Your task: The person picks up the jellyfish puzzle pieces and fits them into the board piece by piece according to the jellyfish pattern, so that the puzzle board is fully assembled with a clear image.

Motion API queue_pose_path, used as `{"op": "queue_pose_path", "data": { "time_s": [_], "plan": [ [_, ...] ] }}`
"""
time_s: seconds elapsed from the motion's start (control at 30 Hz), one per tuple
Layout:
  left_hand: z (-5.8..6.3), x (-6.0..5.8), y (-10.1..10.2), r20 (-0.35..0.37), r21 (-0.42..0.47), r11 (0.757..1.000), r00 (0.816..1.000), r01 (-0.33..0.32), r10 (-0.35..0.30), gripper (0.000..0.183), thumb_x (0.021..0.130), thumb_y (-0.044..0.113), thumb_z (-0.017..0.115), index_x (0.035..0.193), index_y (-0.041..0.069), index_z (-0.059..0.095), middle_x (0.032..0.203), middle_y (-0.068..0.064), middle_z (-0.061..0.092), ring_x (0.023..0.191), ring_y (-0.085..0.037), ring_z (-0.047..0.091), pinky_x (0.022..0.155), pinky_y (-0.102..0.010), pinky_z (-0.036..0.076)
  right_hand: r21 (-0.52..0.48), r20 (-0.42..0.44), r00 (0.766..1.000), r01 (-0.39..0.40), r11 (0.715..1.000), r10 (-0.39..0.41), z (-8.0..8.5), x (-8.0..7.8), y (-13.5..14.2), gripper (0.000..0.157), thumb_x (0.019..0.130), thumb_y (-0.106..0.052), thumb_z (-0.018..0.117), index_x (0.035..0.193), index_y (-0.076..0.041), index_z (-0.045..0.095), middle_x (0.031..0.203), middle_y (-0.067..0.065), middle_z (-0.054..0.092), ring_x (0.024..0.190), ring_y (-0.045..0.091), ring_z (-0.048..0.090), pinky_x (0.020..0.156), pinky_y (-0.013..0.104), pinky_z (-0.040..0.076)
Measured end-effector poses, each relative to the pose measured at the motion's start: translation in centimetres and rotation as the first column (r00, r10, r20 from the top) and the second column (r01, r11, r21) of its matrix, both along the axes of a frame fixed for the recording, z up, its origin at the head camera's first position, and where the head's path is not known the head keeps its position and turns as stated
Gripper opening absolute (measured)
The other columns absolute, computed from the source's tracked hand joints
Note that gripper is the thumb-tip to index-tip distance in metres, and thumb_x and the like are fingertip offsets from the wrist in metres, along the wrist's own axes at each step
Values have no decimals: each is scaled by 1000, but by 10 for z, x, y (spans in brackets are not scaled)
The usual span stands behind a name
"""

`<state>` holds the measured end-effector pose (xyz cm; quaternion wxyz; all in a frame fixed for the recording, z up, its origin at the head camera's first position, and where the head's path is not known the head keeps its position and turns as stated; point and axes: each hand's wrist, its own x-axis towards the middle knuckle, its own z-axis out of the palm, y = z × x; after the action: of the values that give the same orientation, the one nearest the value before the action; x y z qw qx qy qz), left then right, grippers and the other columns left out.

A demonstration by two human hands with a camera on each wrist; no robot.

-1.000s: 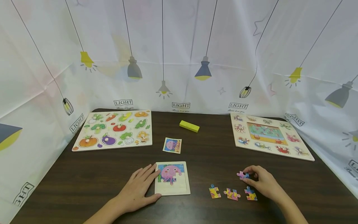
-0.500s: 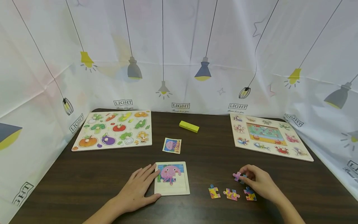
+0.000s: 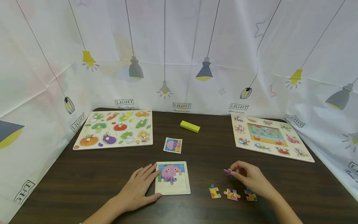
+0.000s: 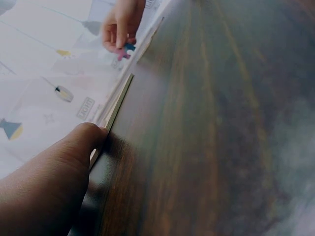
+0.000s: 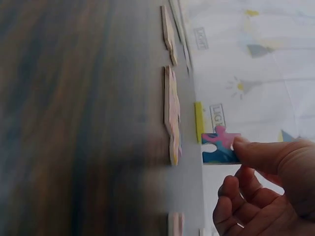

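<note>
In the head view my left hand rests with straight fingers along the left edge of a pale square puzzle tray. A pink jellyfish picture partly fills this tray; its lower right shows bare wood. To the right, my right hand pinches a pink and blue jigsaw piece between thumb and finger, clear of the table in the right wrist view. Below it lie three loose jigsaw pieces: a yellow one, a pink and yellow one, and a blue and yellow one, partly behind the hand.
Behind the tray lies a small jellyfish picture card, with a yellow block farther back. A vegetable puzzle board lies at the back left, a sea-animal board at the back right. A lamp-printed curtain surrounds the dark table.
My right hand has moved left with the jigsaw piece, which has turned and now looks nearly edge-on in the head view. My left hand stays on the tray.
</note>
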<state>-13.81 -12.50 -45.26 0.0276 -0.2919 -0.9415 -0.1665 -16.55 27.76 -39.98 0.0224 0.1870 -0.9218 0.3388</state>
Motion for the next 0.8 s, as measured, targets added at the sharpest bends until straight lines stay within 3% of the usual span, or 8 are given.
{"op": "queue_pose_path", "data": {
  "time_s": [0.3,0.8],
  "plan": [
    [2,-1,1,7,0,1000,1000,10,-10,76,86,64,39,145,17,29,151,-5,19,137,-22,17,107,-47,14,-17,-88,990,-110,994,108,6,-7,-28,9,84,-13,66,89,-17,61,68,-9,46,56,6,43,49,21,39],
    [-1,-1,-1,-32,10,1000,999,14,-14,76,86,64,41,144,15,32,150,-8,22,135,-25,20,105,-48,16,-20,-5,977,-215,976,215,12,-21,-74,6,88,-19,62,93,-16,61,68,-8,48,58,10,44,51,21,37]
  ]
}}
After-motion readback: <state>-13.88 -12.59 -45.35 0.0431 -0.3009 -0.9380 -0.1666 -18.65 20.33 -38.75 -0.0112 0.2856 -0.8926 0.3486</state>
